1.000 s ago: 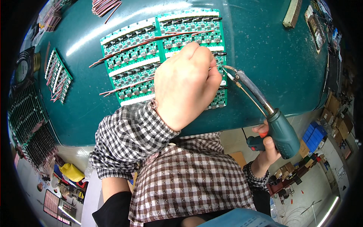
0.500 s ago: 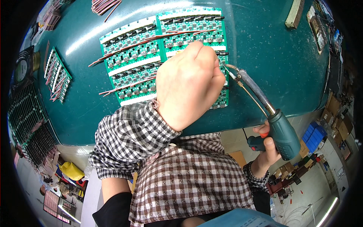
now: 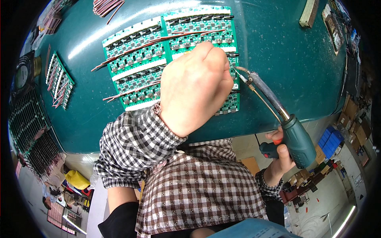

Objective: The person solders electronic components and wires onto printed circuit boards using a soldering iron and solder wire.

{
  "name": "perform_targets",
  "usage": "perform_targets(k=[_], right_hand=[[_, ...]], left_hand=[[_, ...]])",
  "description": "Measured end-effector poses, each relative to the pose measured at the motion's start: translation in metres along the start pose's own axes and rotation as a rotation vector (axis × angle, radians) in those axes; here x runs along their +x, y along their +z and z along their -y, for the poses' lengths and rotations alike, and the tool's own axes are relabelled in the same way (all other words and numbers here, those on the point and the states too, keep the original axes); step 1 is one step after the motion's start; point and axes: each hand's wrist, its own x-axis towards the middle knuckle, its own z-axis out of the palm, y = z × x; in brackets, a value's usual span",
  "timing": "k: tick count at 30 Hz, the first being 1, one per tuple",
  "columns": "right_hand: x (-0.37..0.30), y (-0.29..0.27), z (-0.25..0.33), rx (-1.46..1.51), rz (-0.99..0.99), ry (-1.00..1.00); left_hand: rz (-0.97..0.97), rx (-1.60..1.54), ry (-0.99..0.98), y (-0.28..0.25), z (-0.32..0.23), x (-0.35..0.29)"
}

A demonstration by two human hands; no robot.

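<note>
Soldering gun gripped by right hand
Circuit boards are overlapped by left hand; grip cannot be told.

I see a green, shiny counter on my screen. Near its top right lies a chunky block of wood. Just beside that is a flat, dirty brown and grey thing, and I can't tell what it is. On the far left sits a dark gadget with a gold-coloured round thing next to it. Past the right side I can see bright blue bins and brown boxes. Low on the left there's a bright yellow bundle. People look tiny there. A long white light glows at bottom right.
</note>
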Motion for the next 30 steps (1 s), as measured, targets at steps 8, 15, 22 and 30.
perform_targets(k=[8,15,22,30], right_hand=[[0.0022,0.004,0.007,0.072,-0.04,0.052],[0.0018,0.0023,0.0057,0.067,-0.032,0.045],[0.002,0.0015,0.0064,0.053,-0.015,0.042],[0.0021,0.0001,0.006,0.063,-0.002,0.048]], left_hand=[[-0.012,-0.01,-0.025,0.0023,-0.0011,-0.0007],[-0.009,0.01,-0.022,0.0009,-0.0005,0.0015],[0.028,-0.05,-0.036,-0.0043,-0.002,0.0047],[0.036,-0.042,-0.028,-0.0037,0.0001,0.0059]])
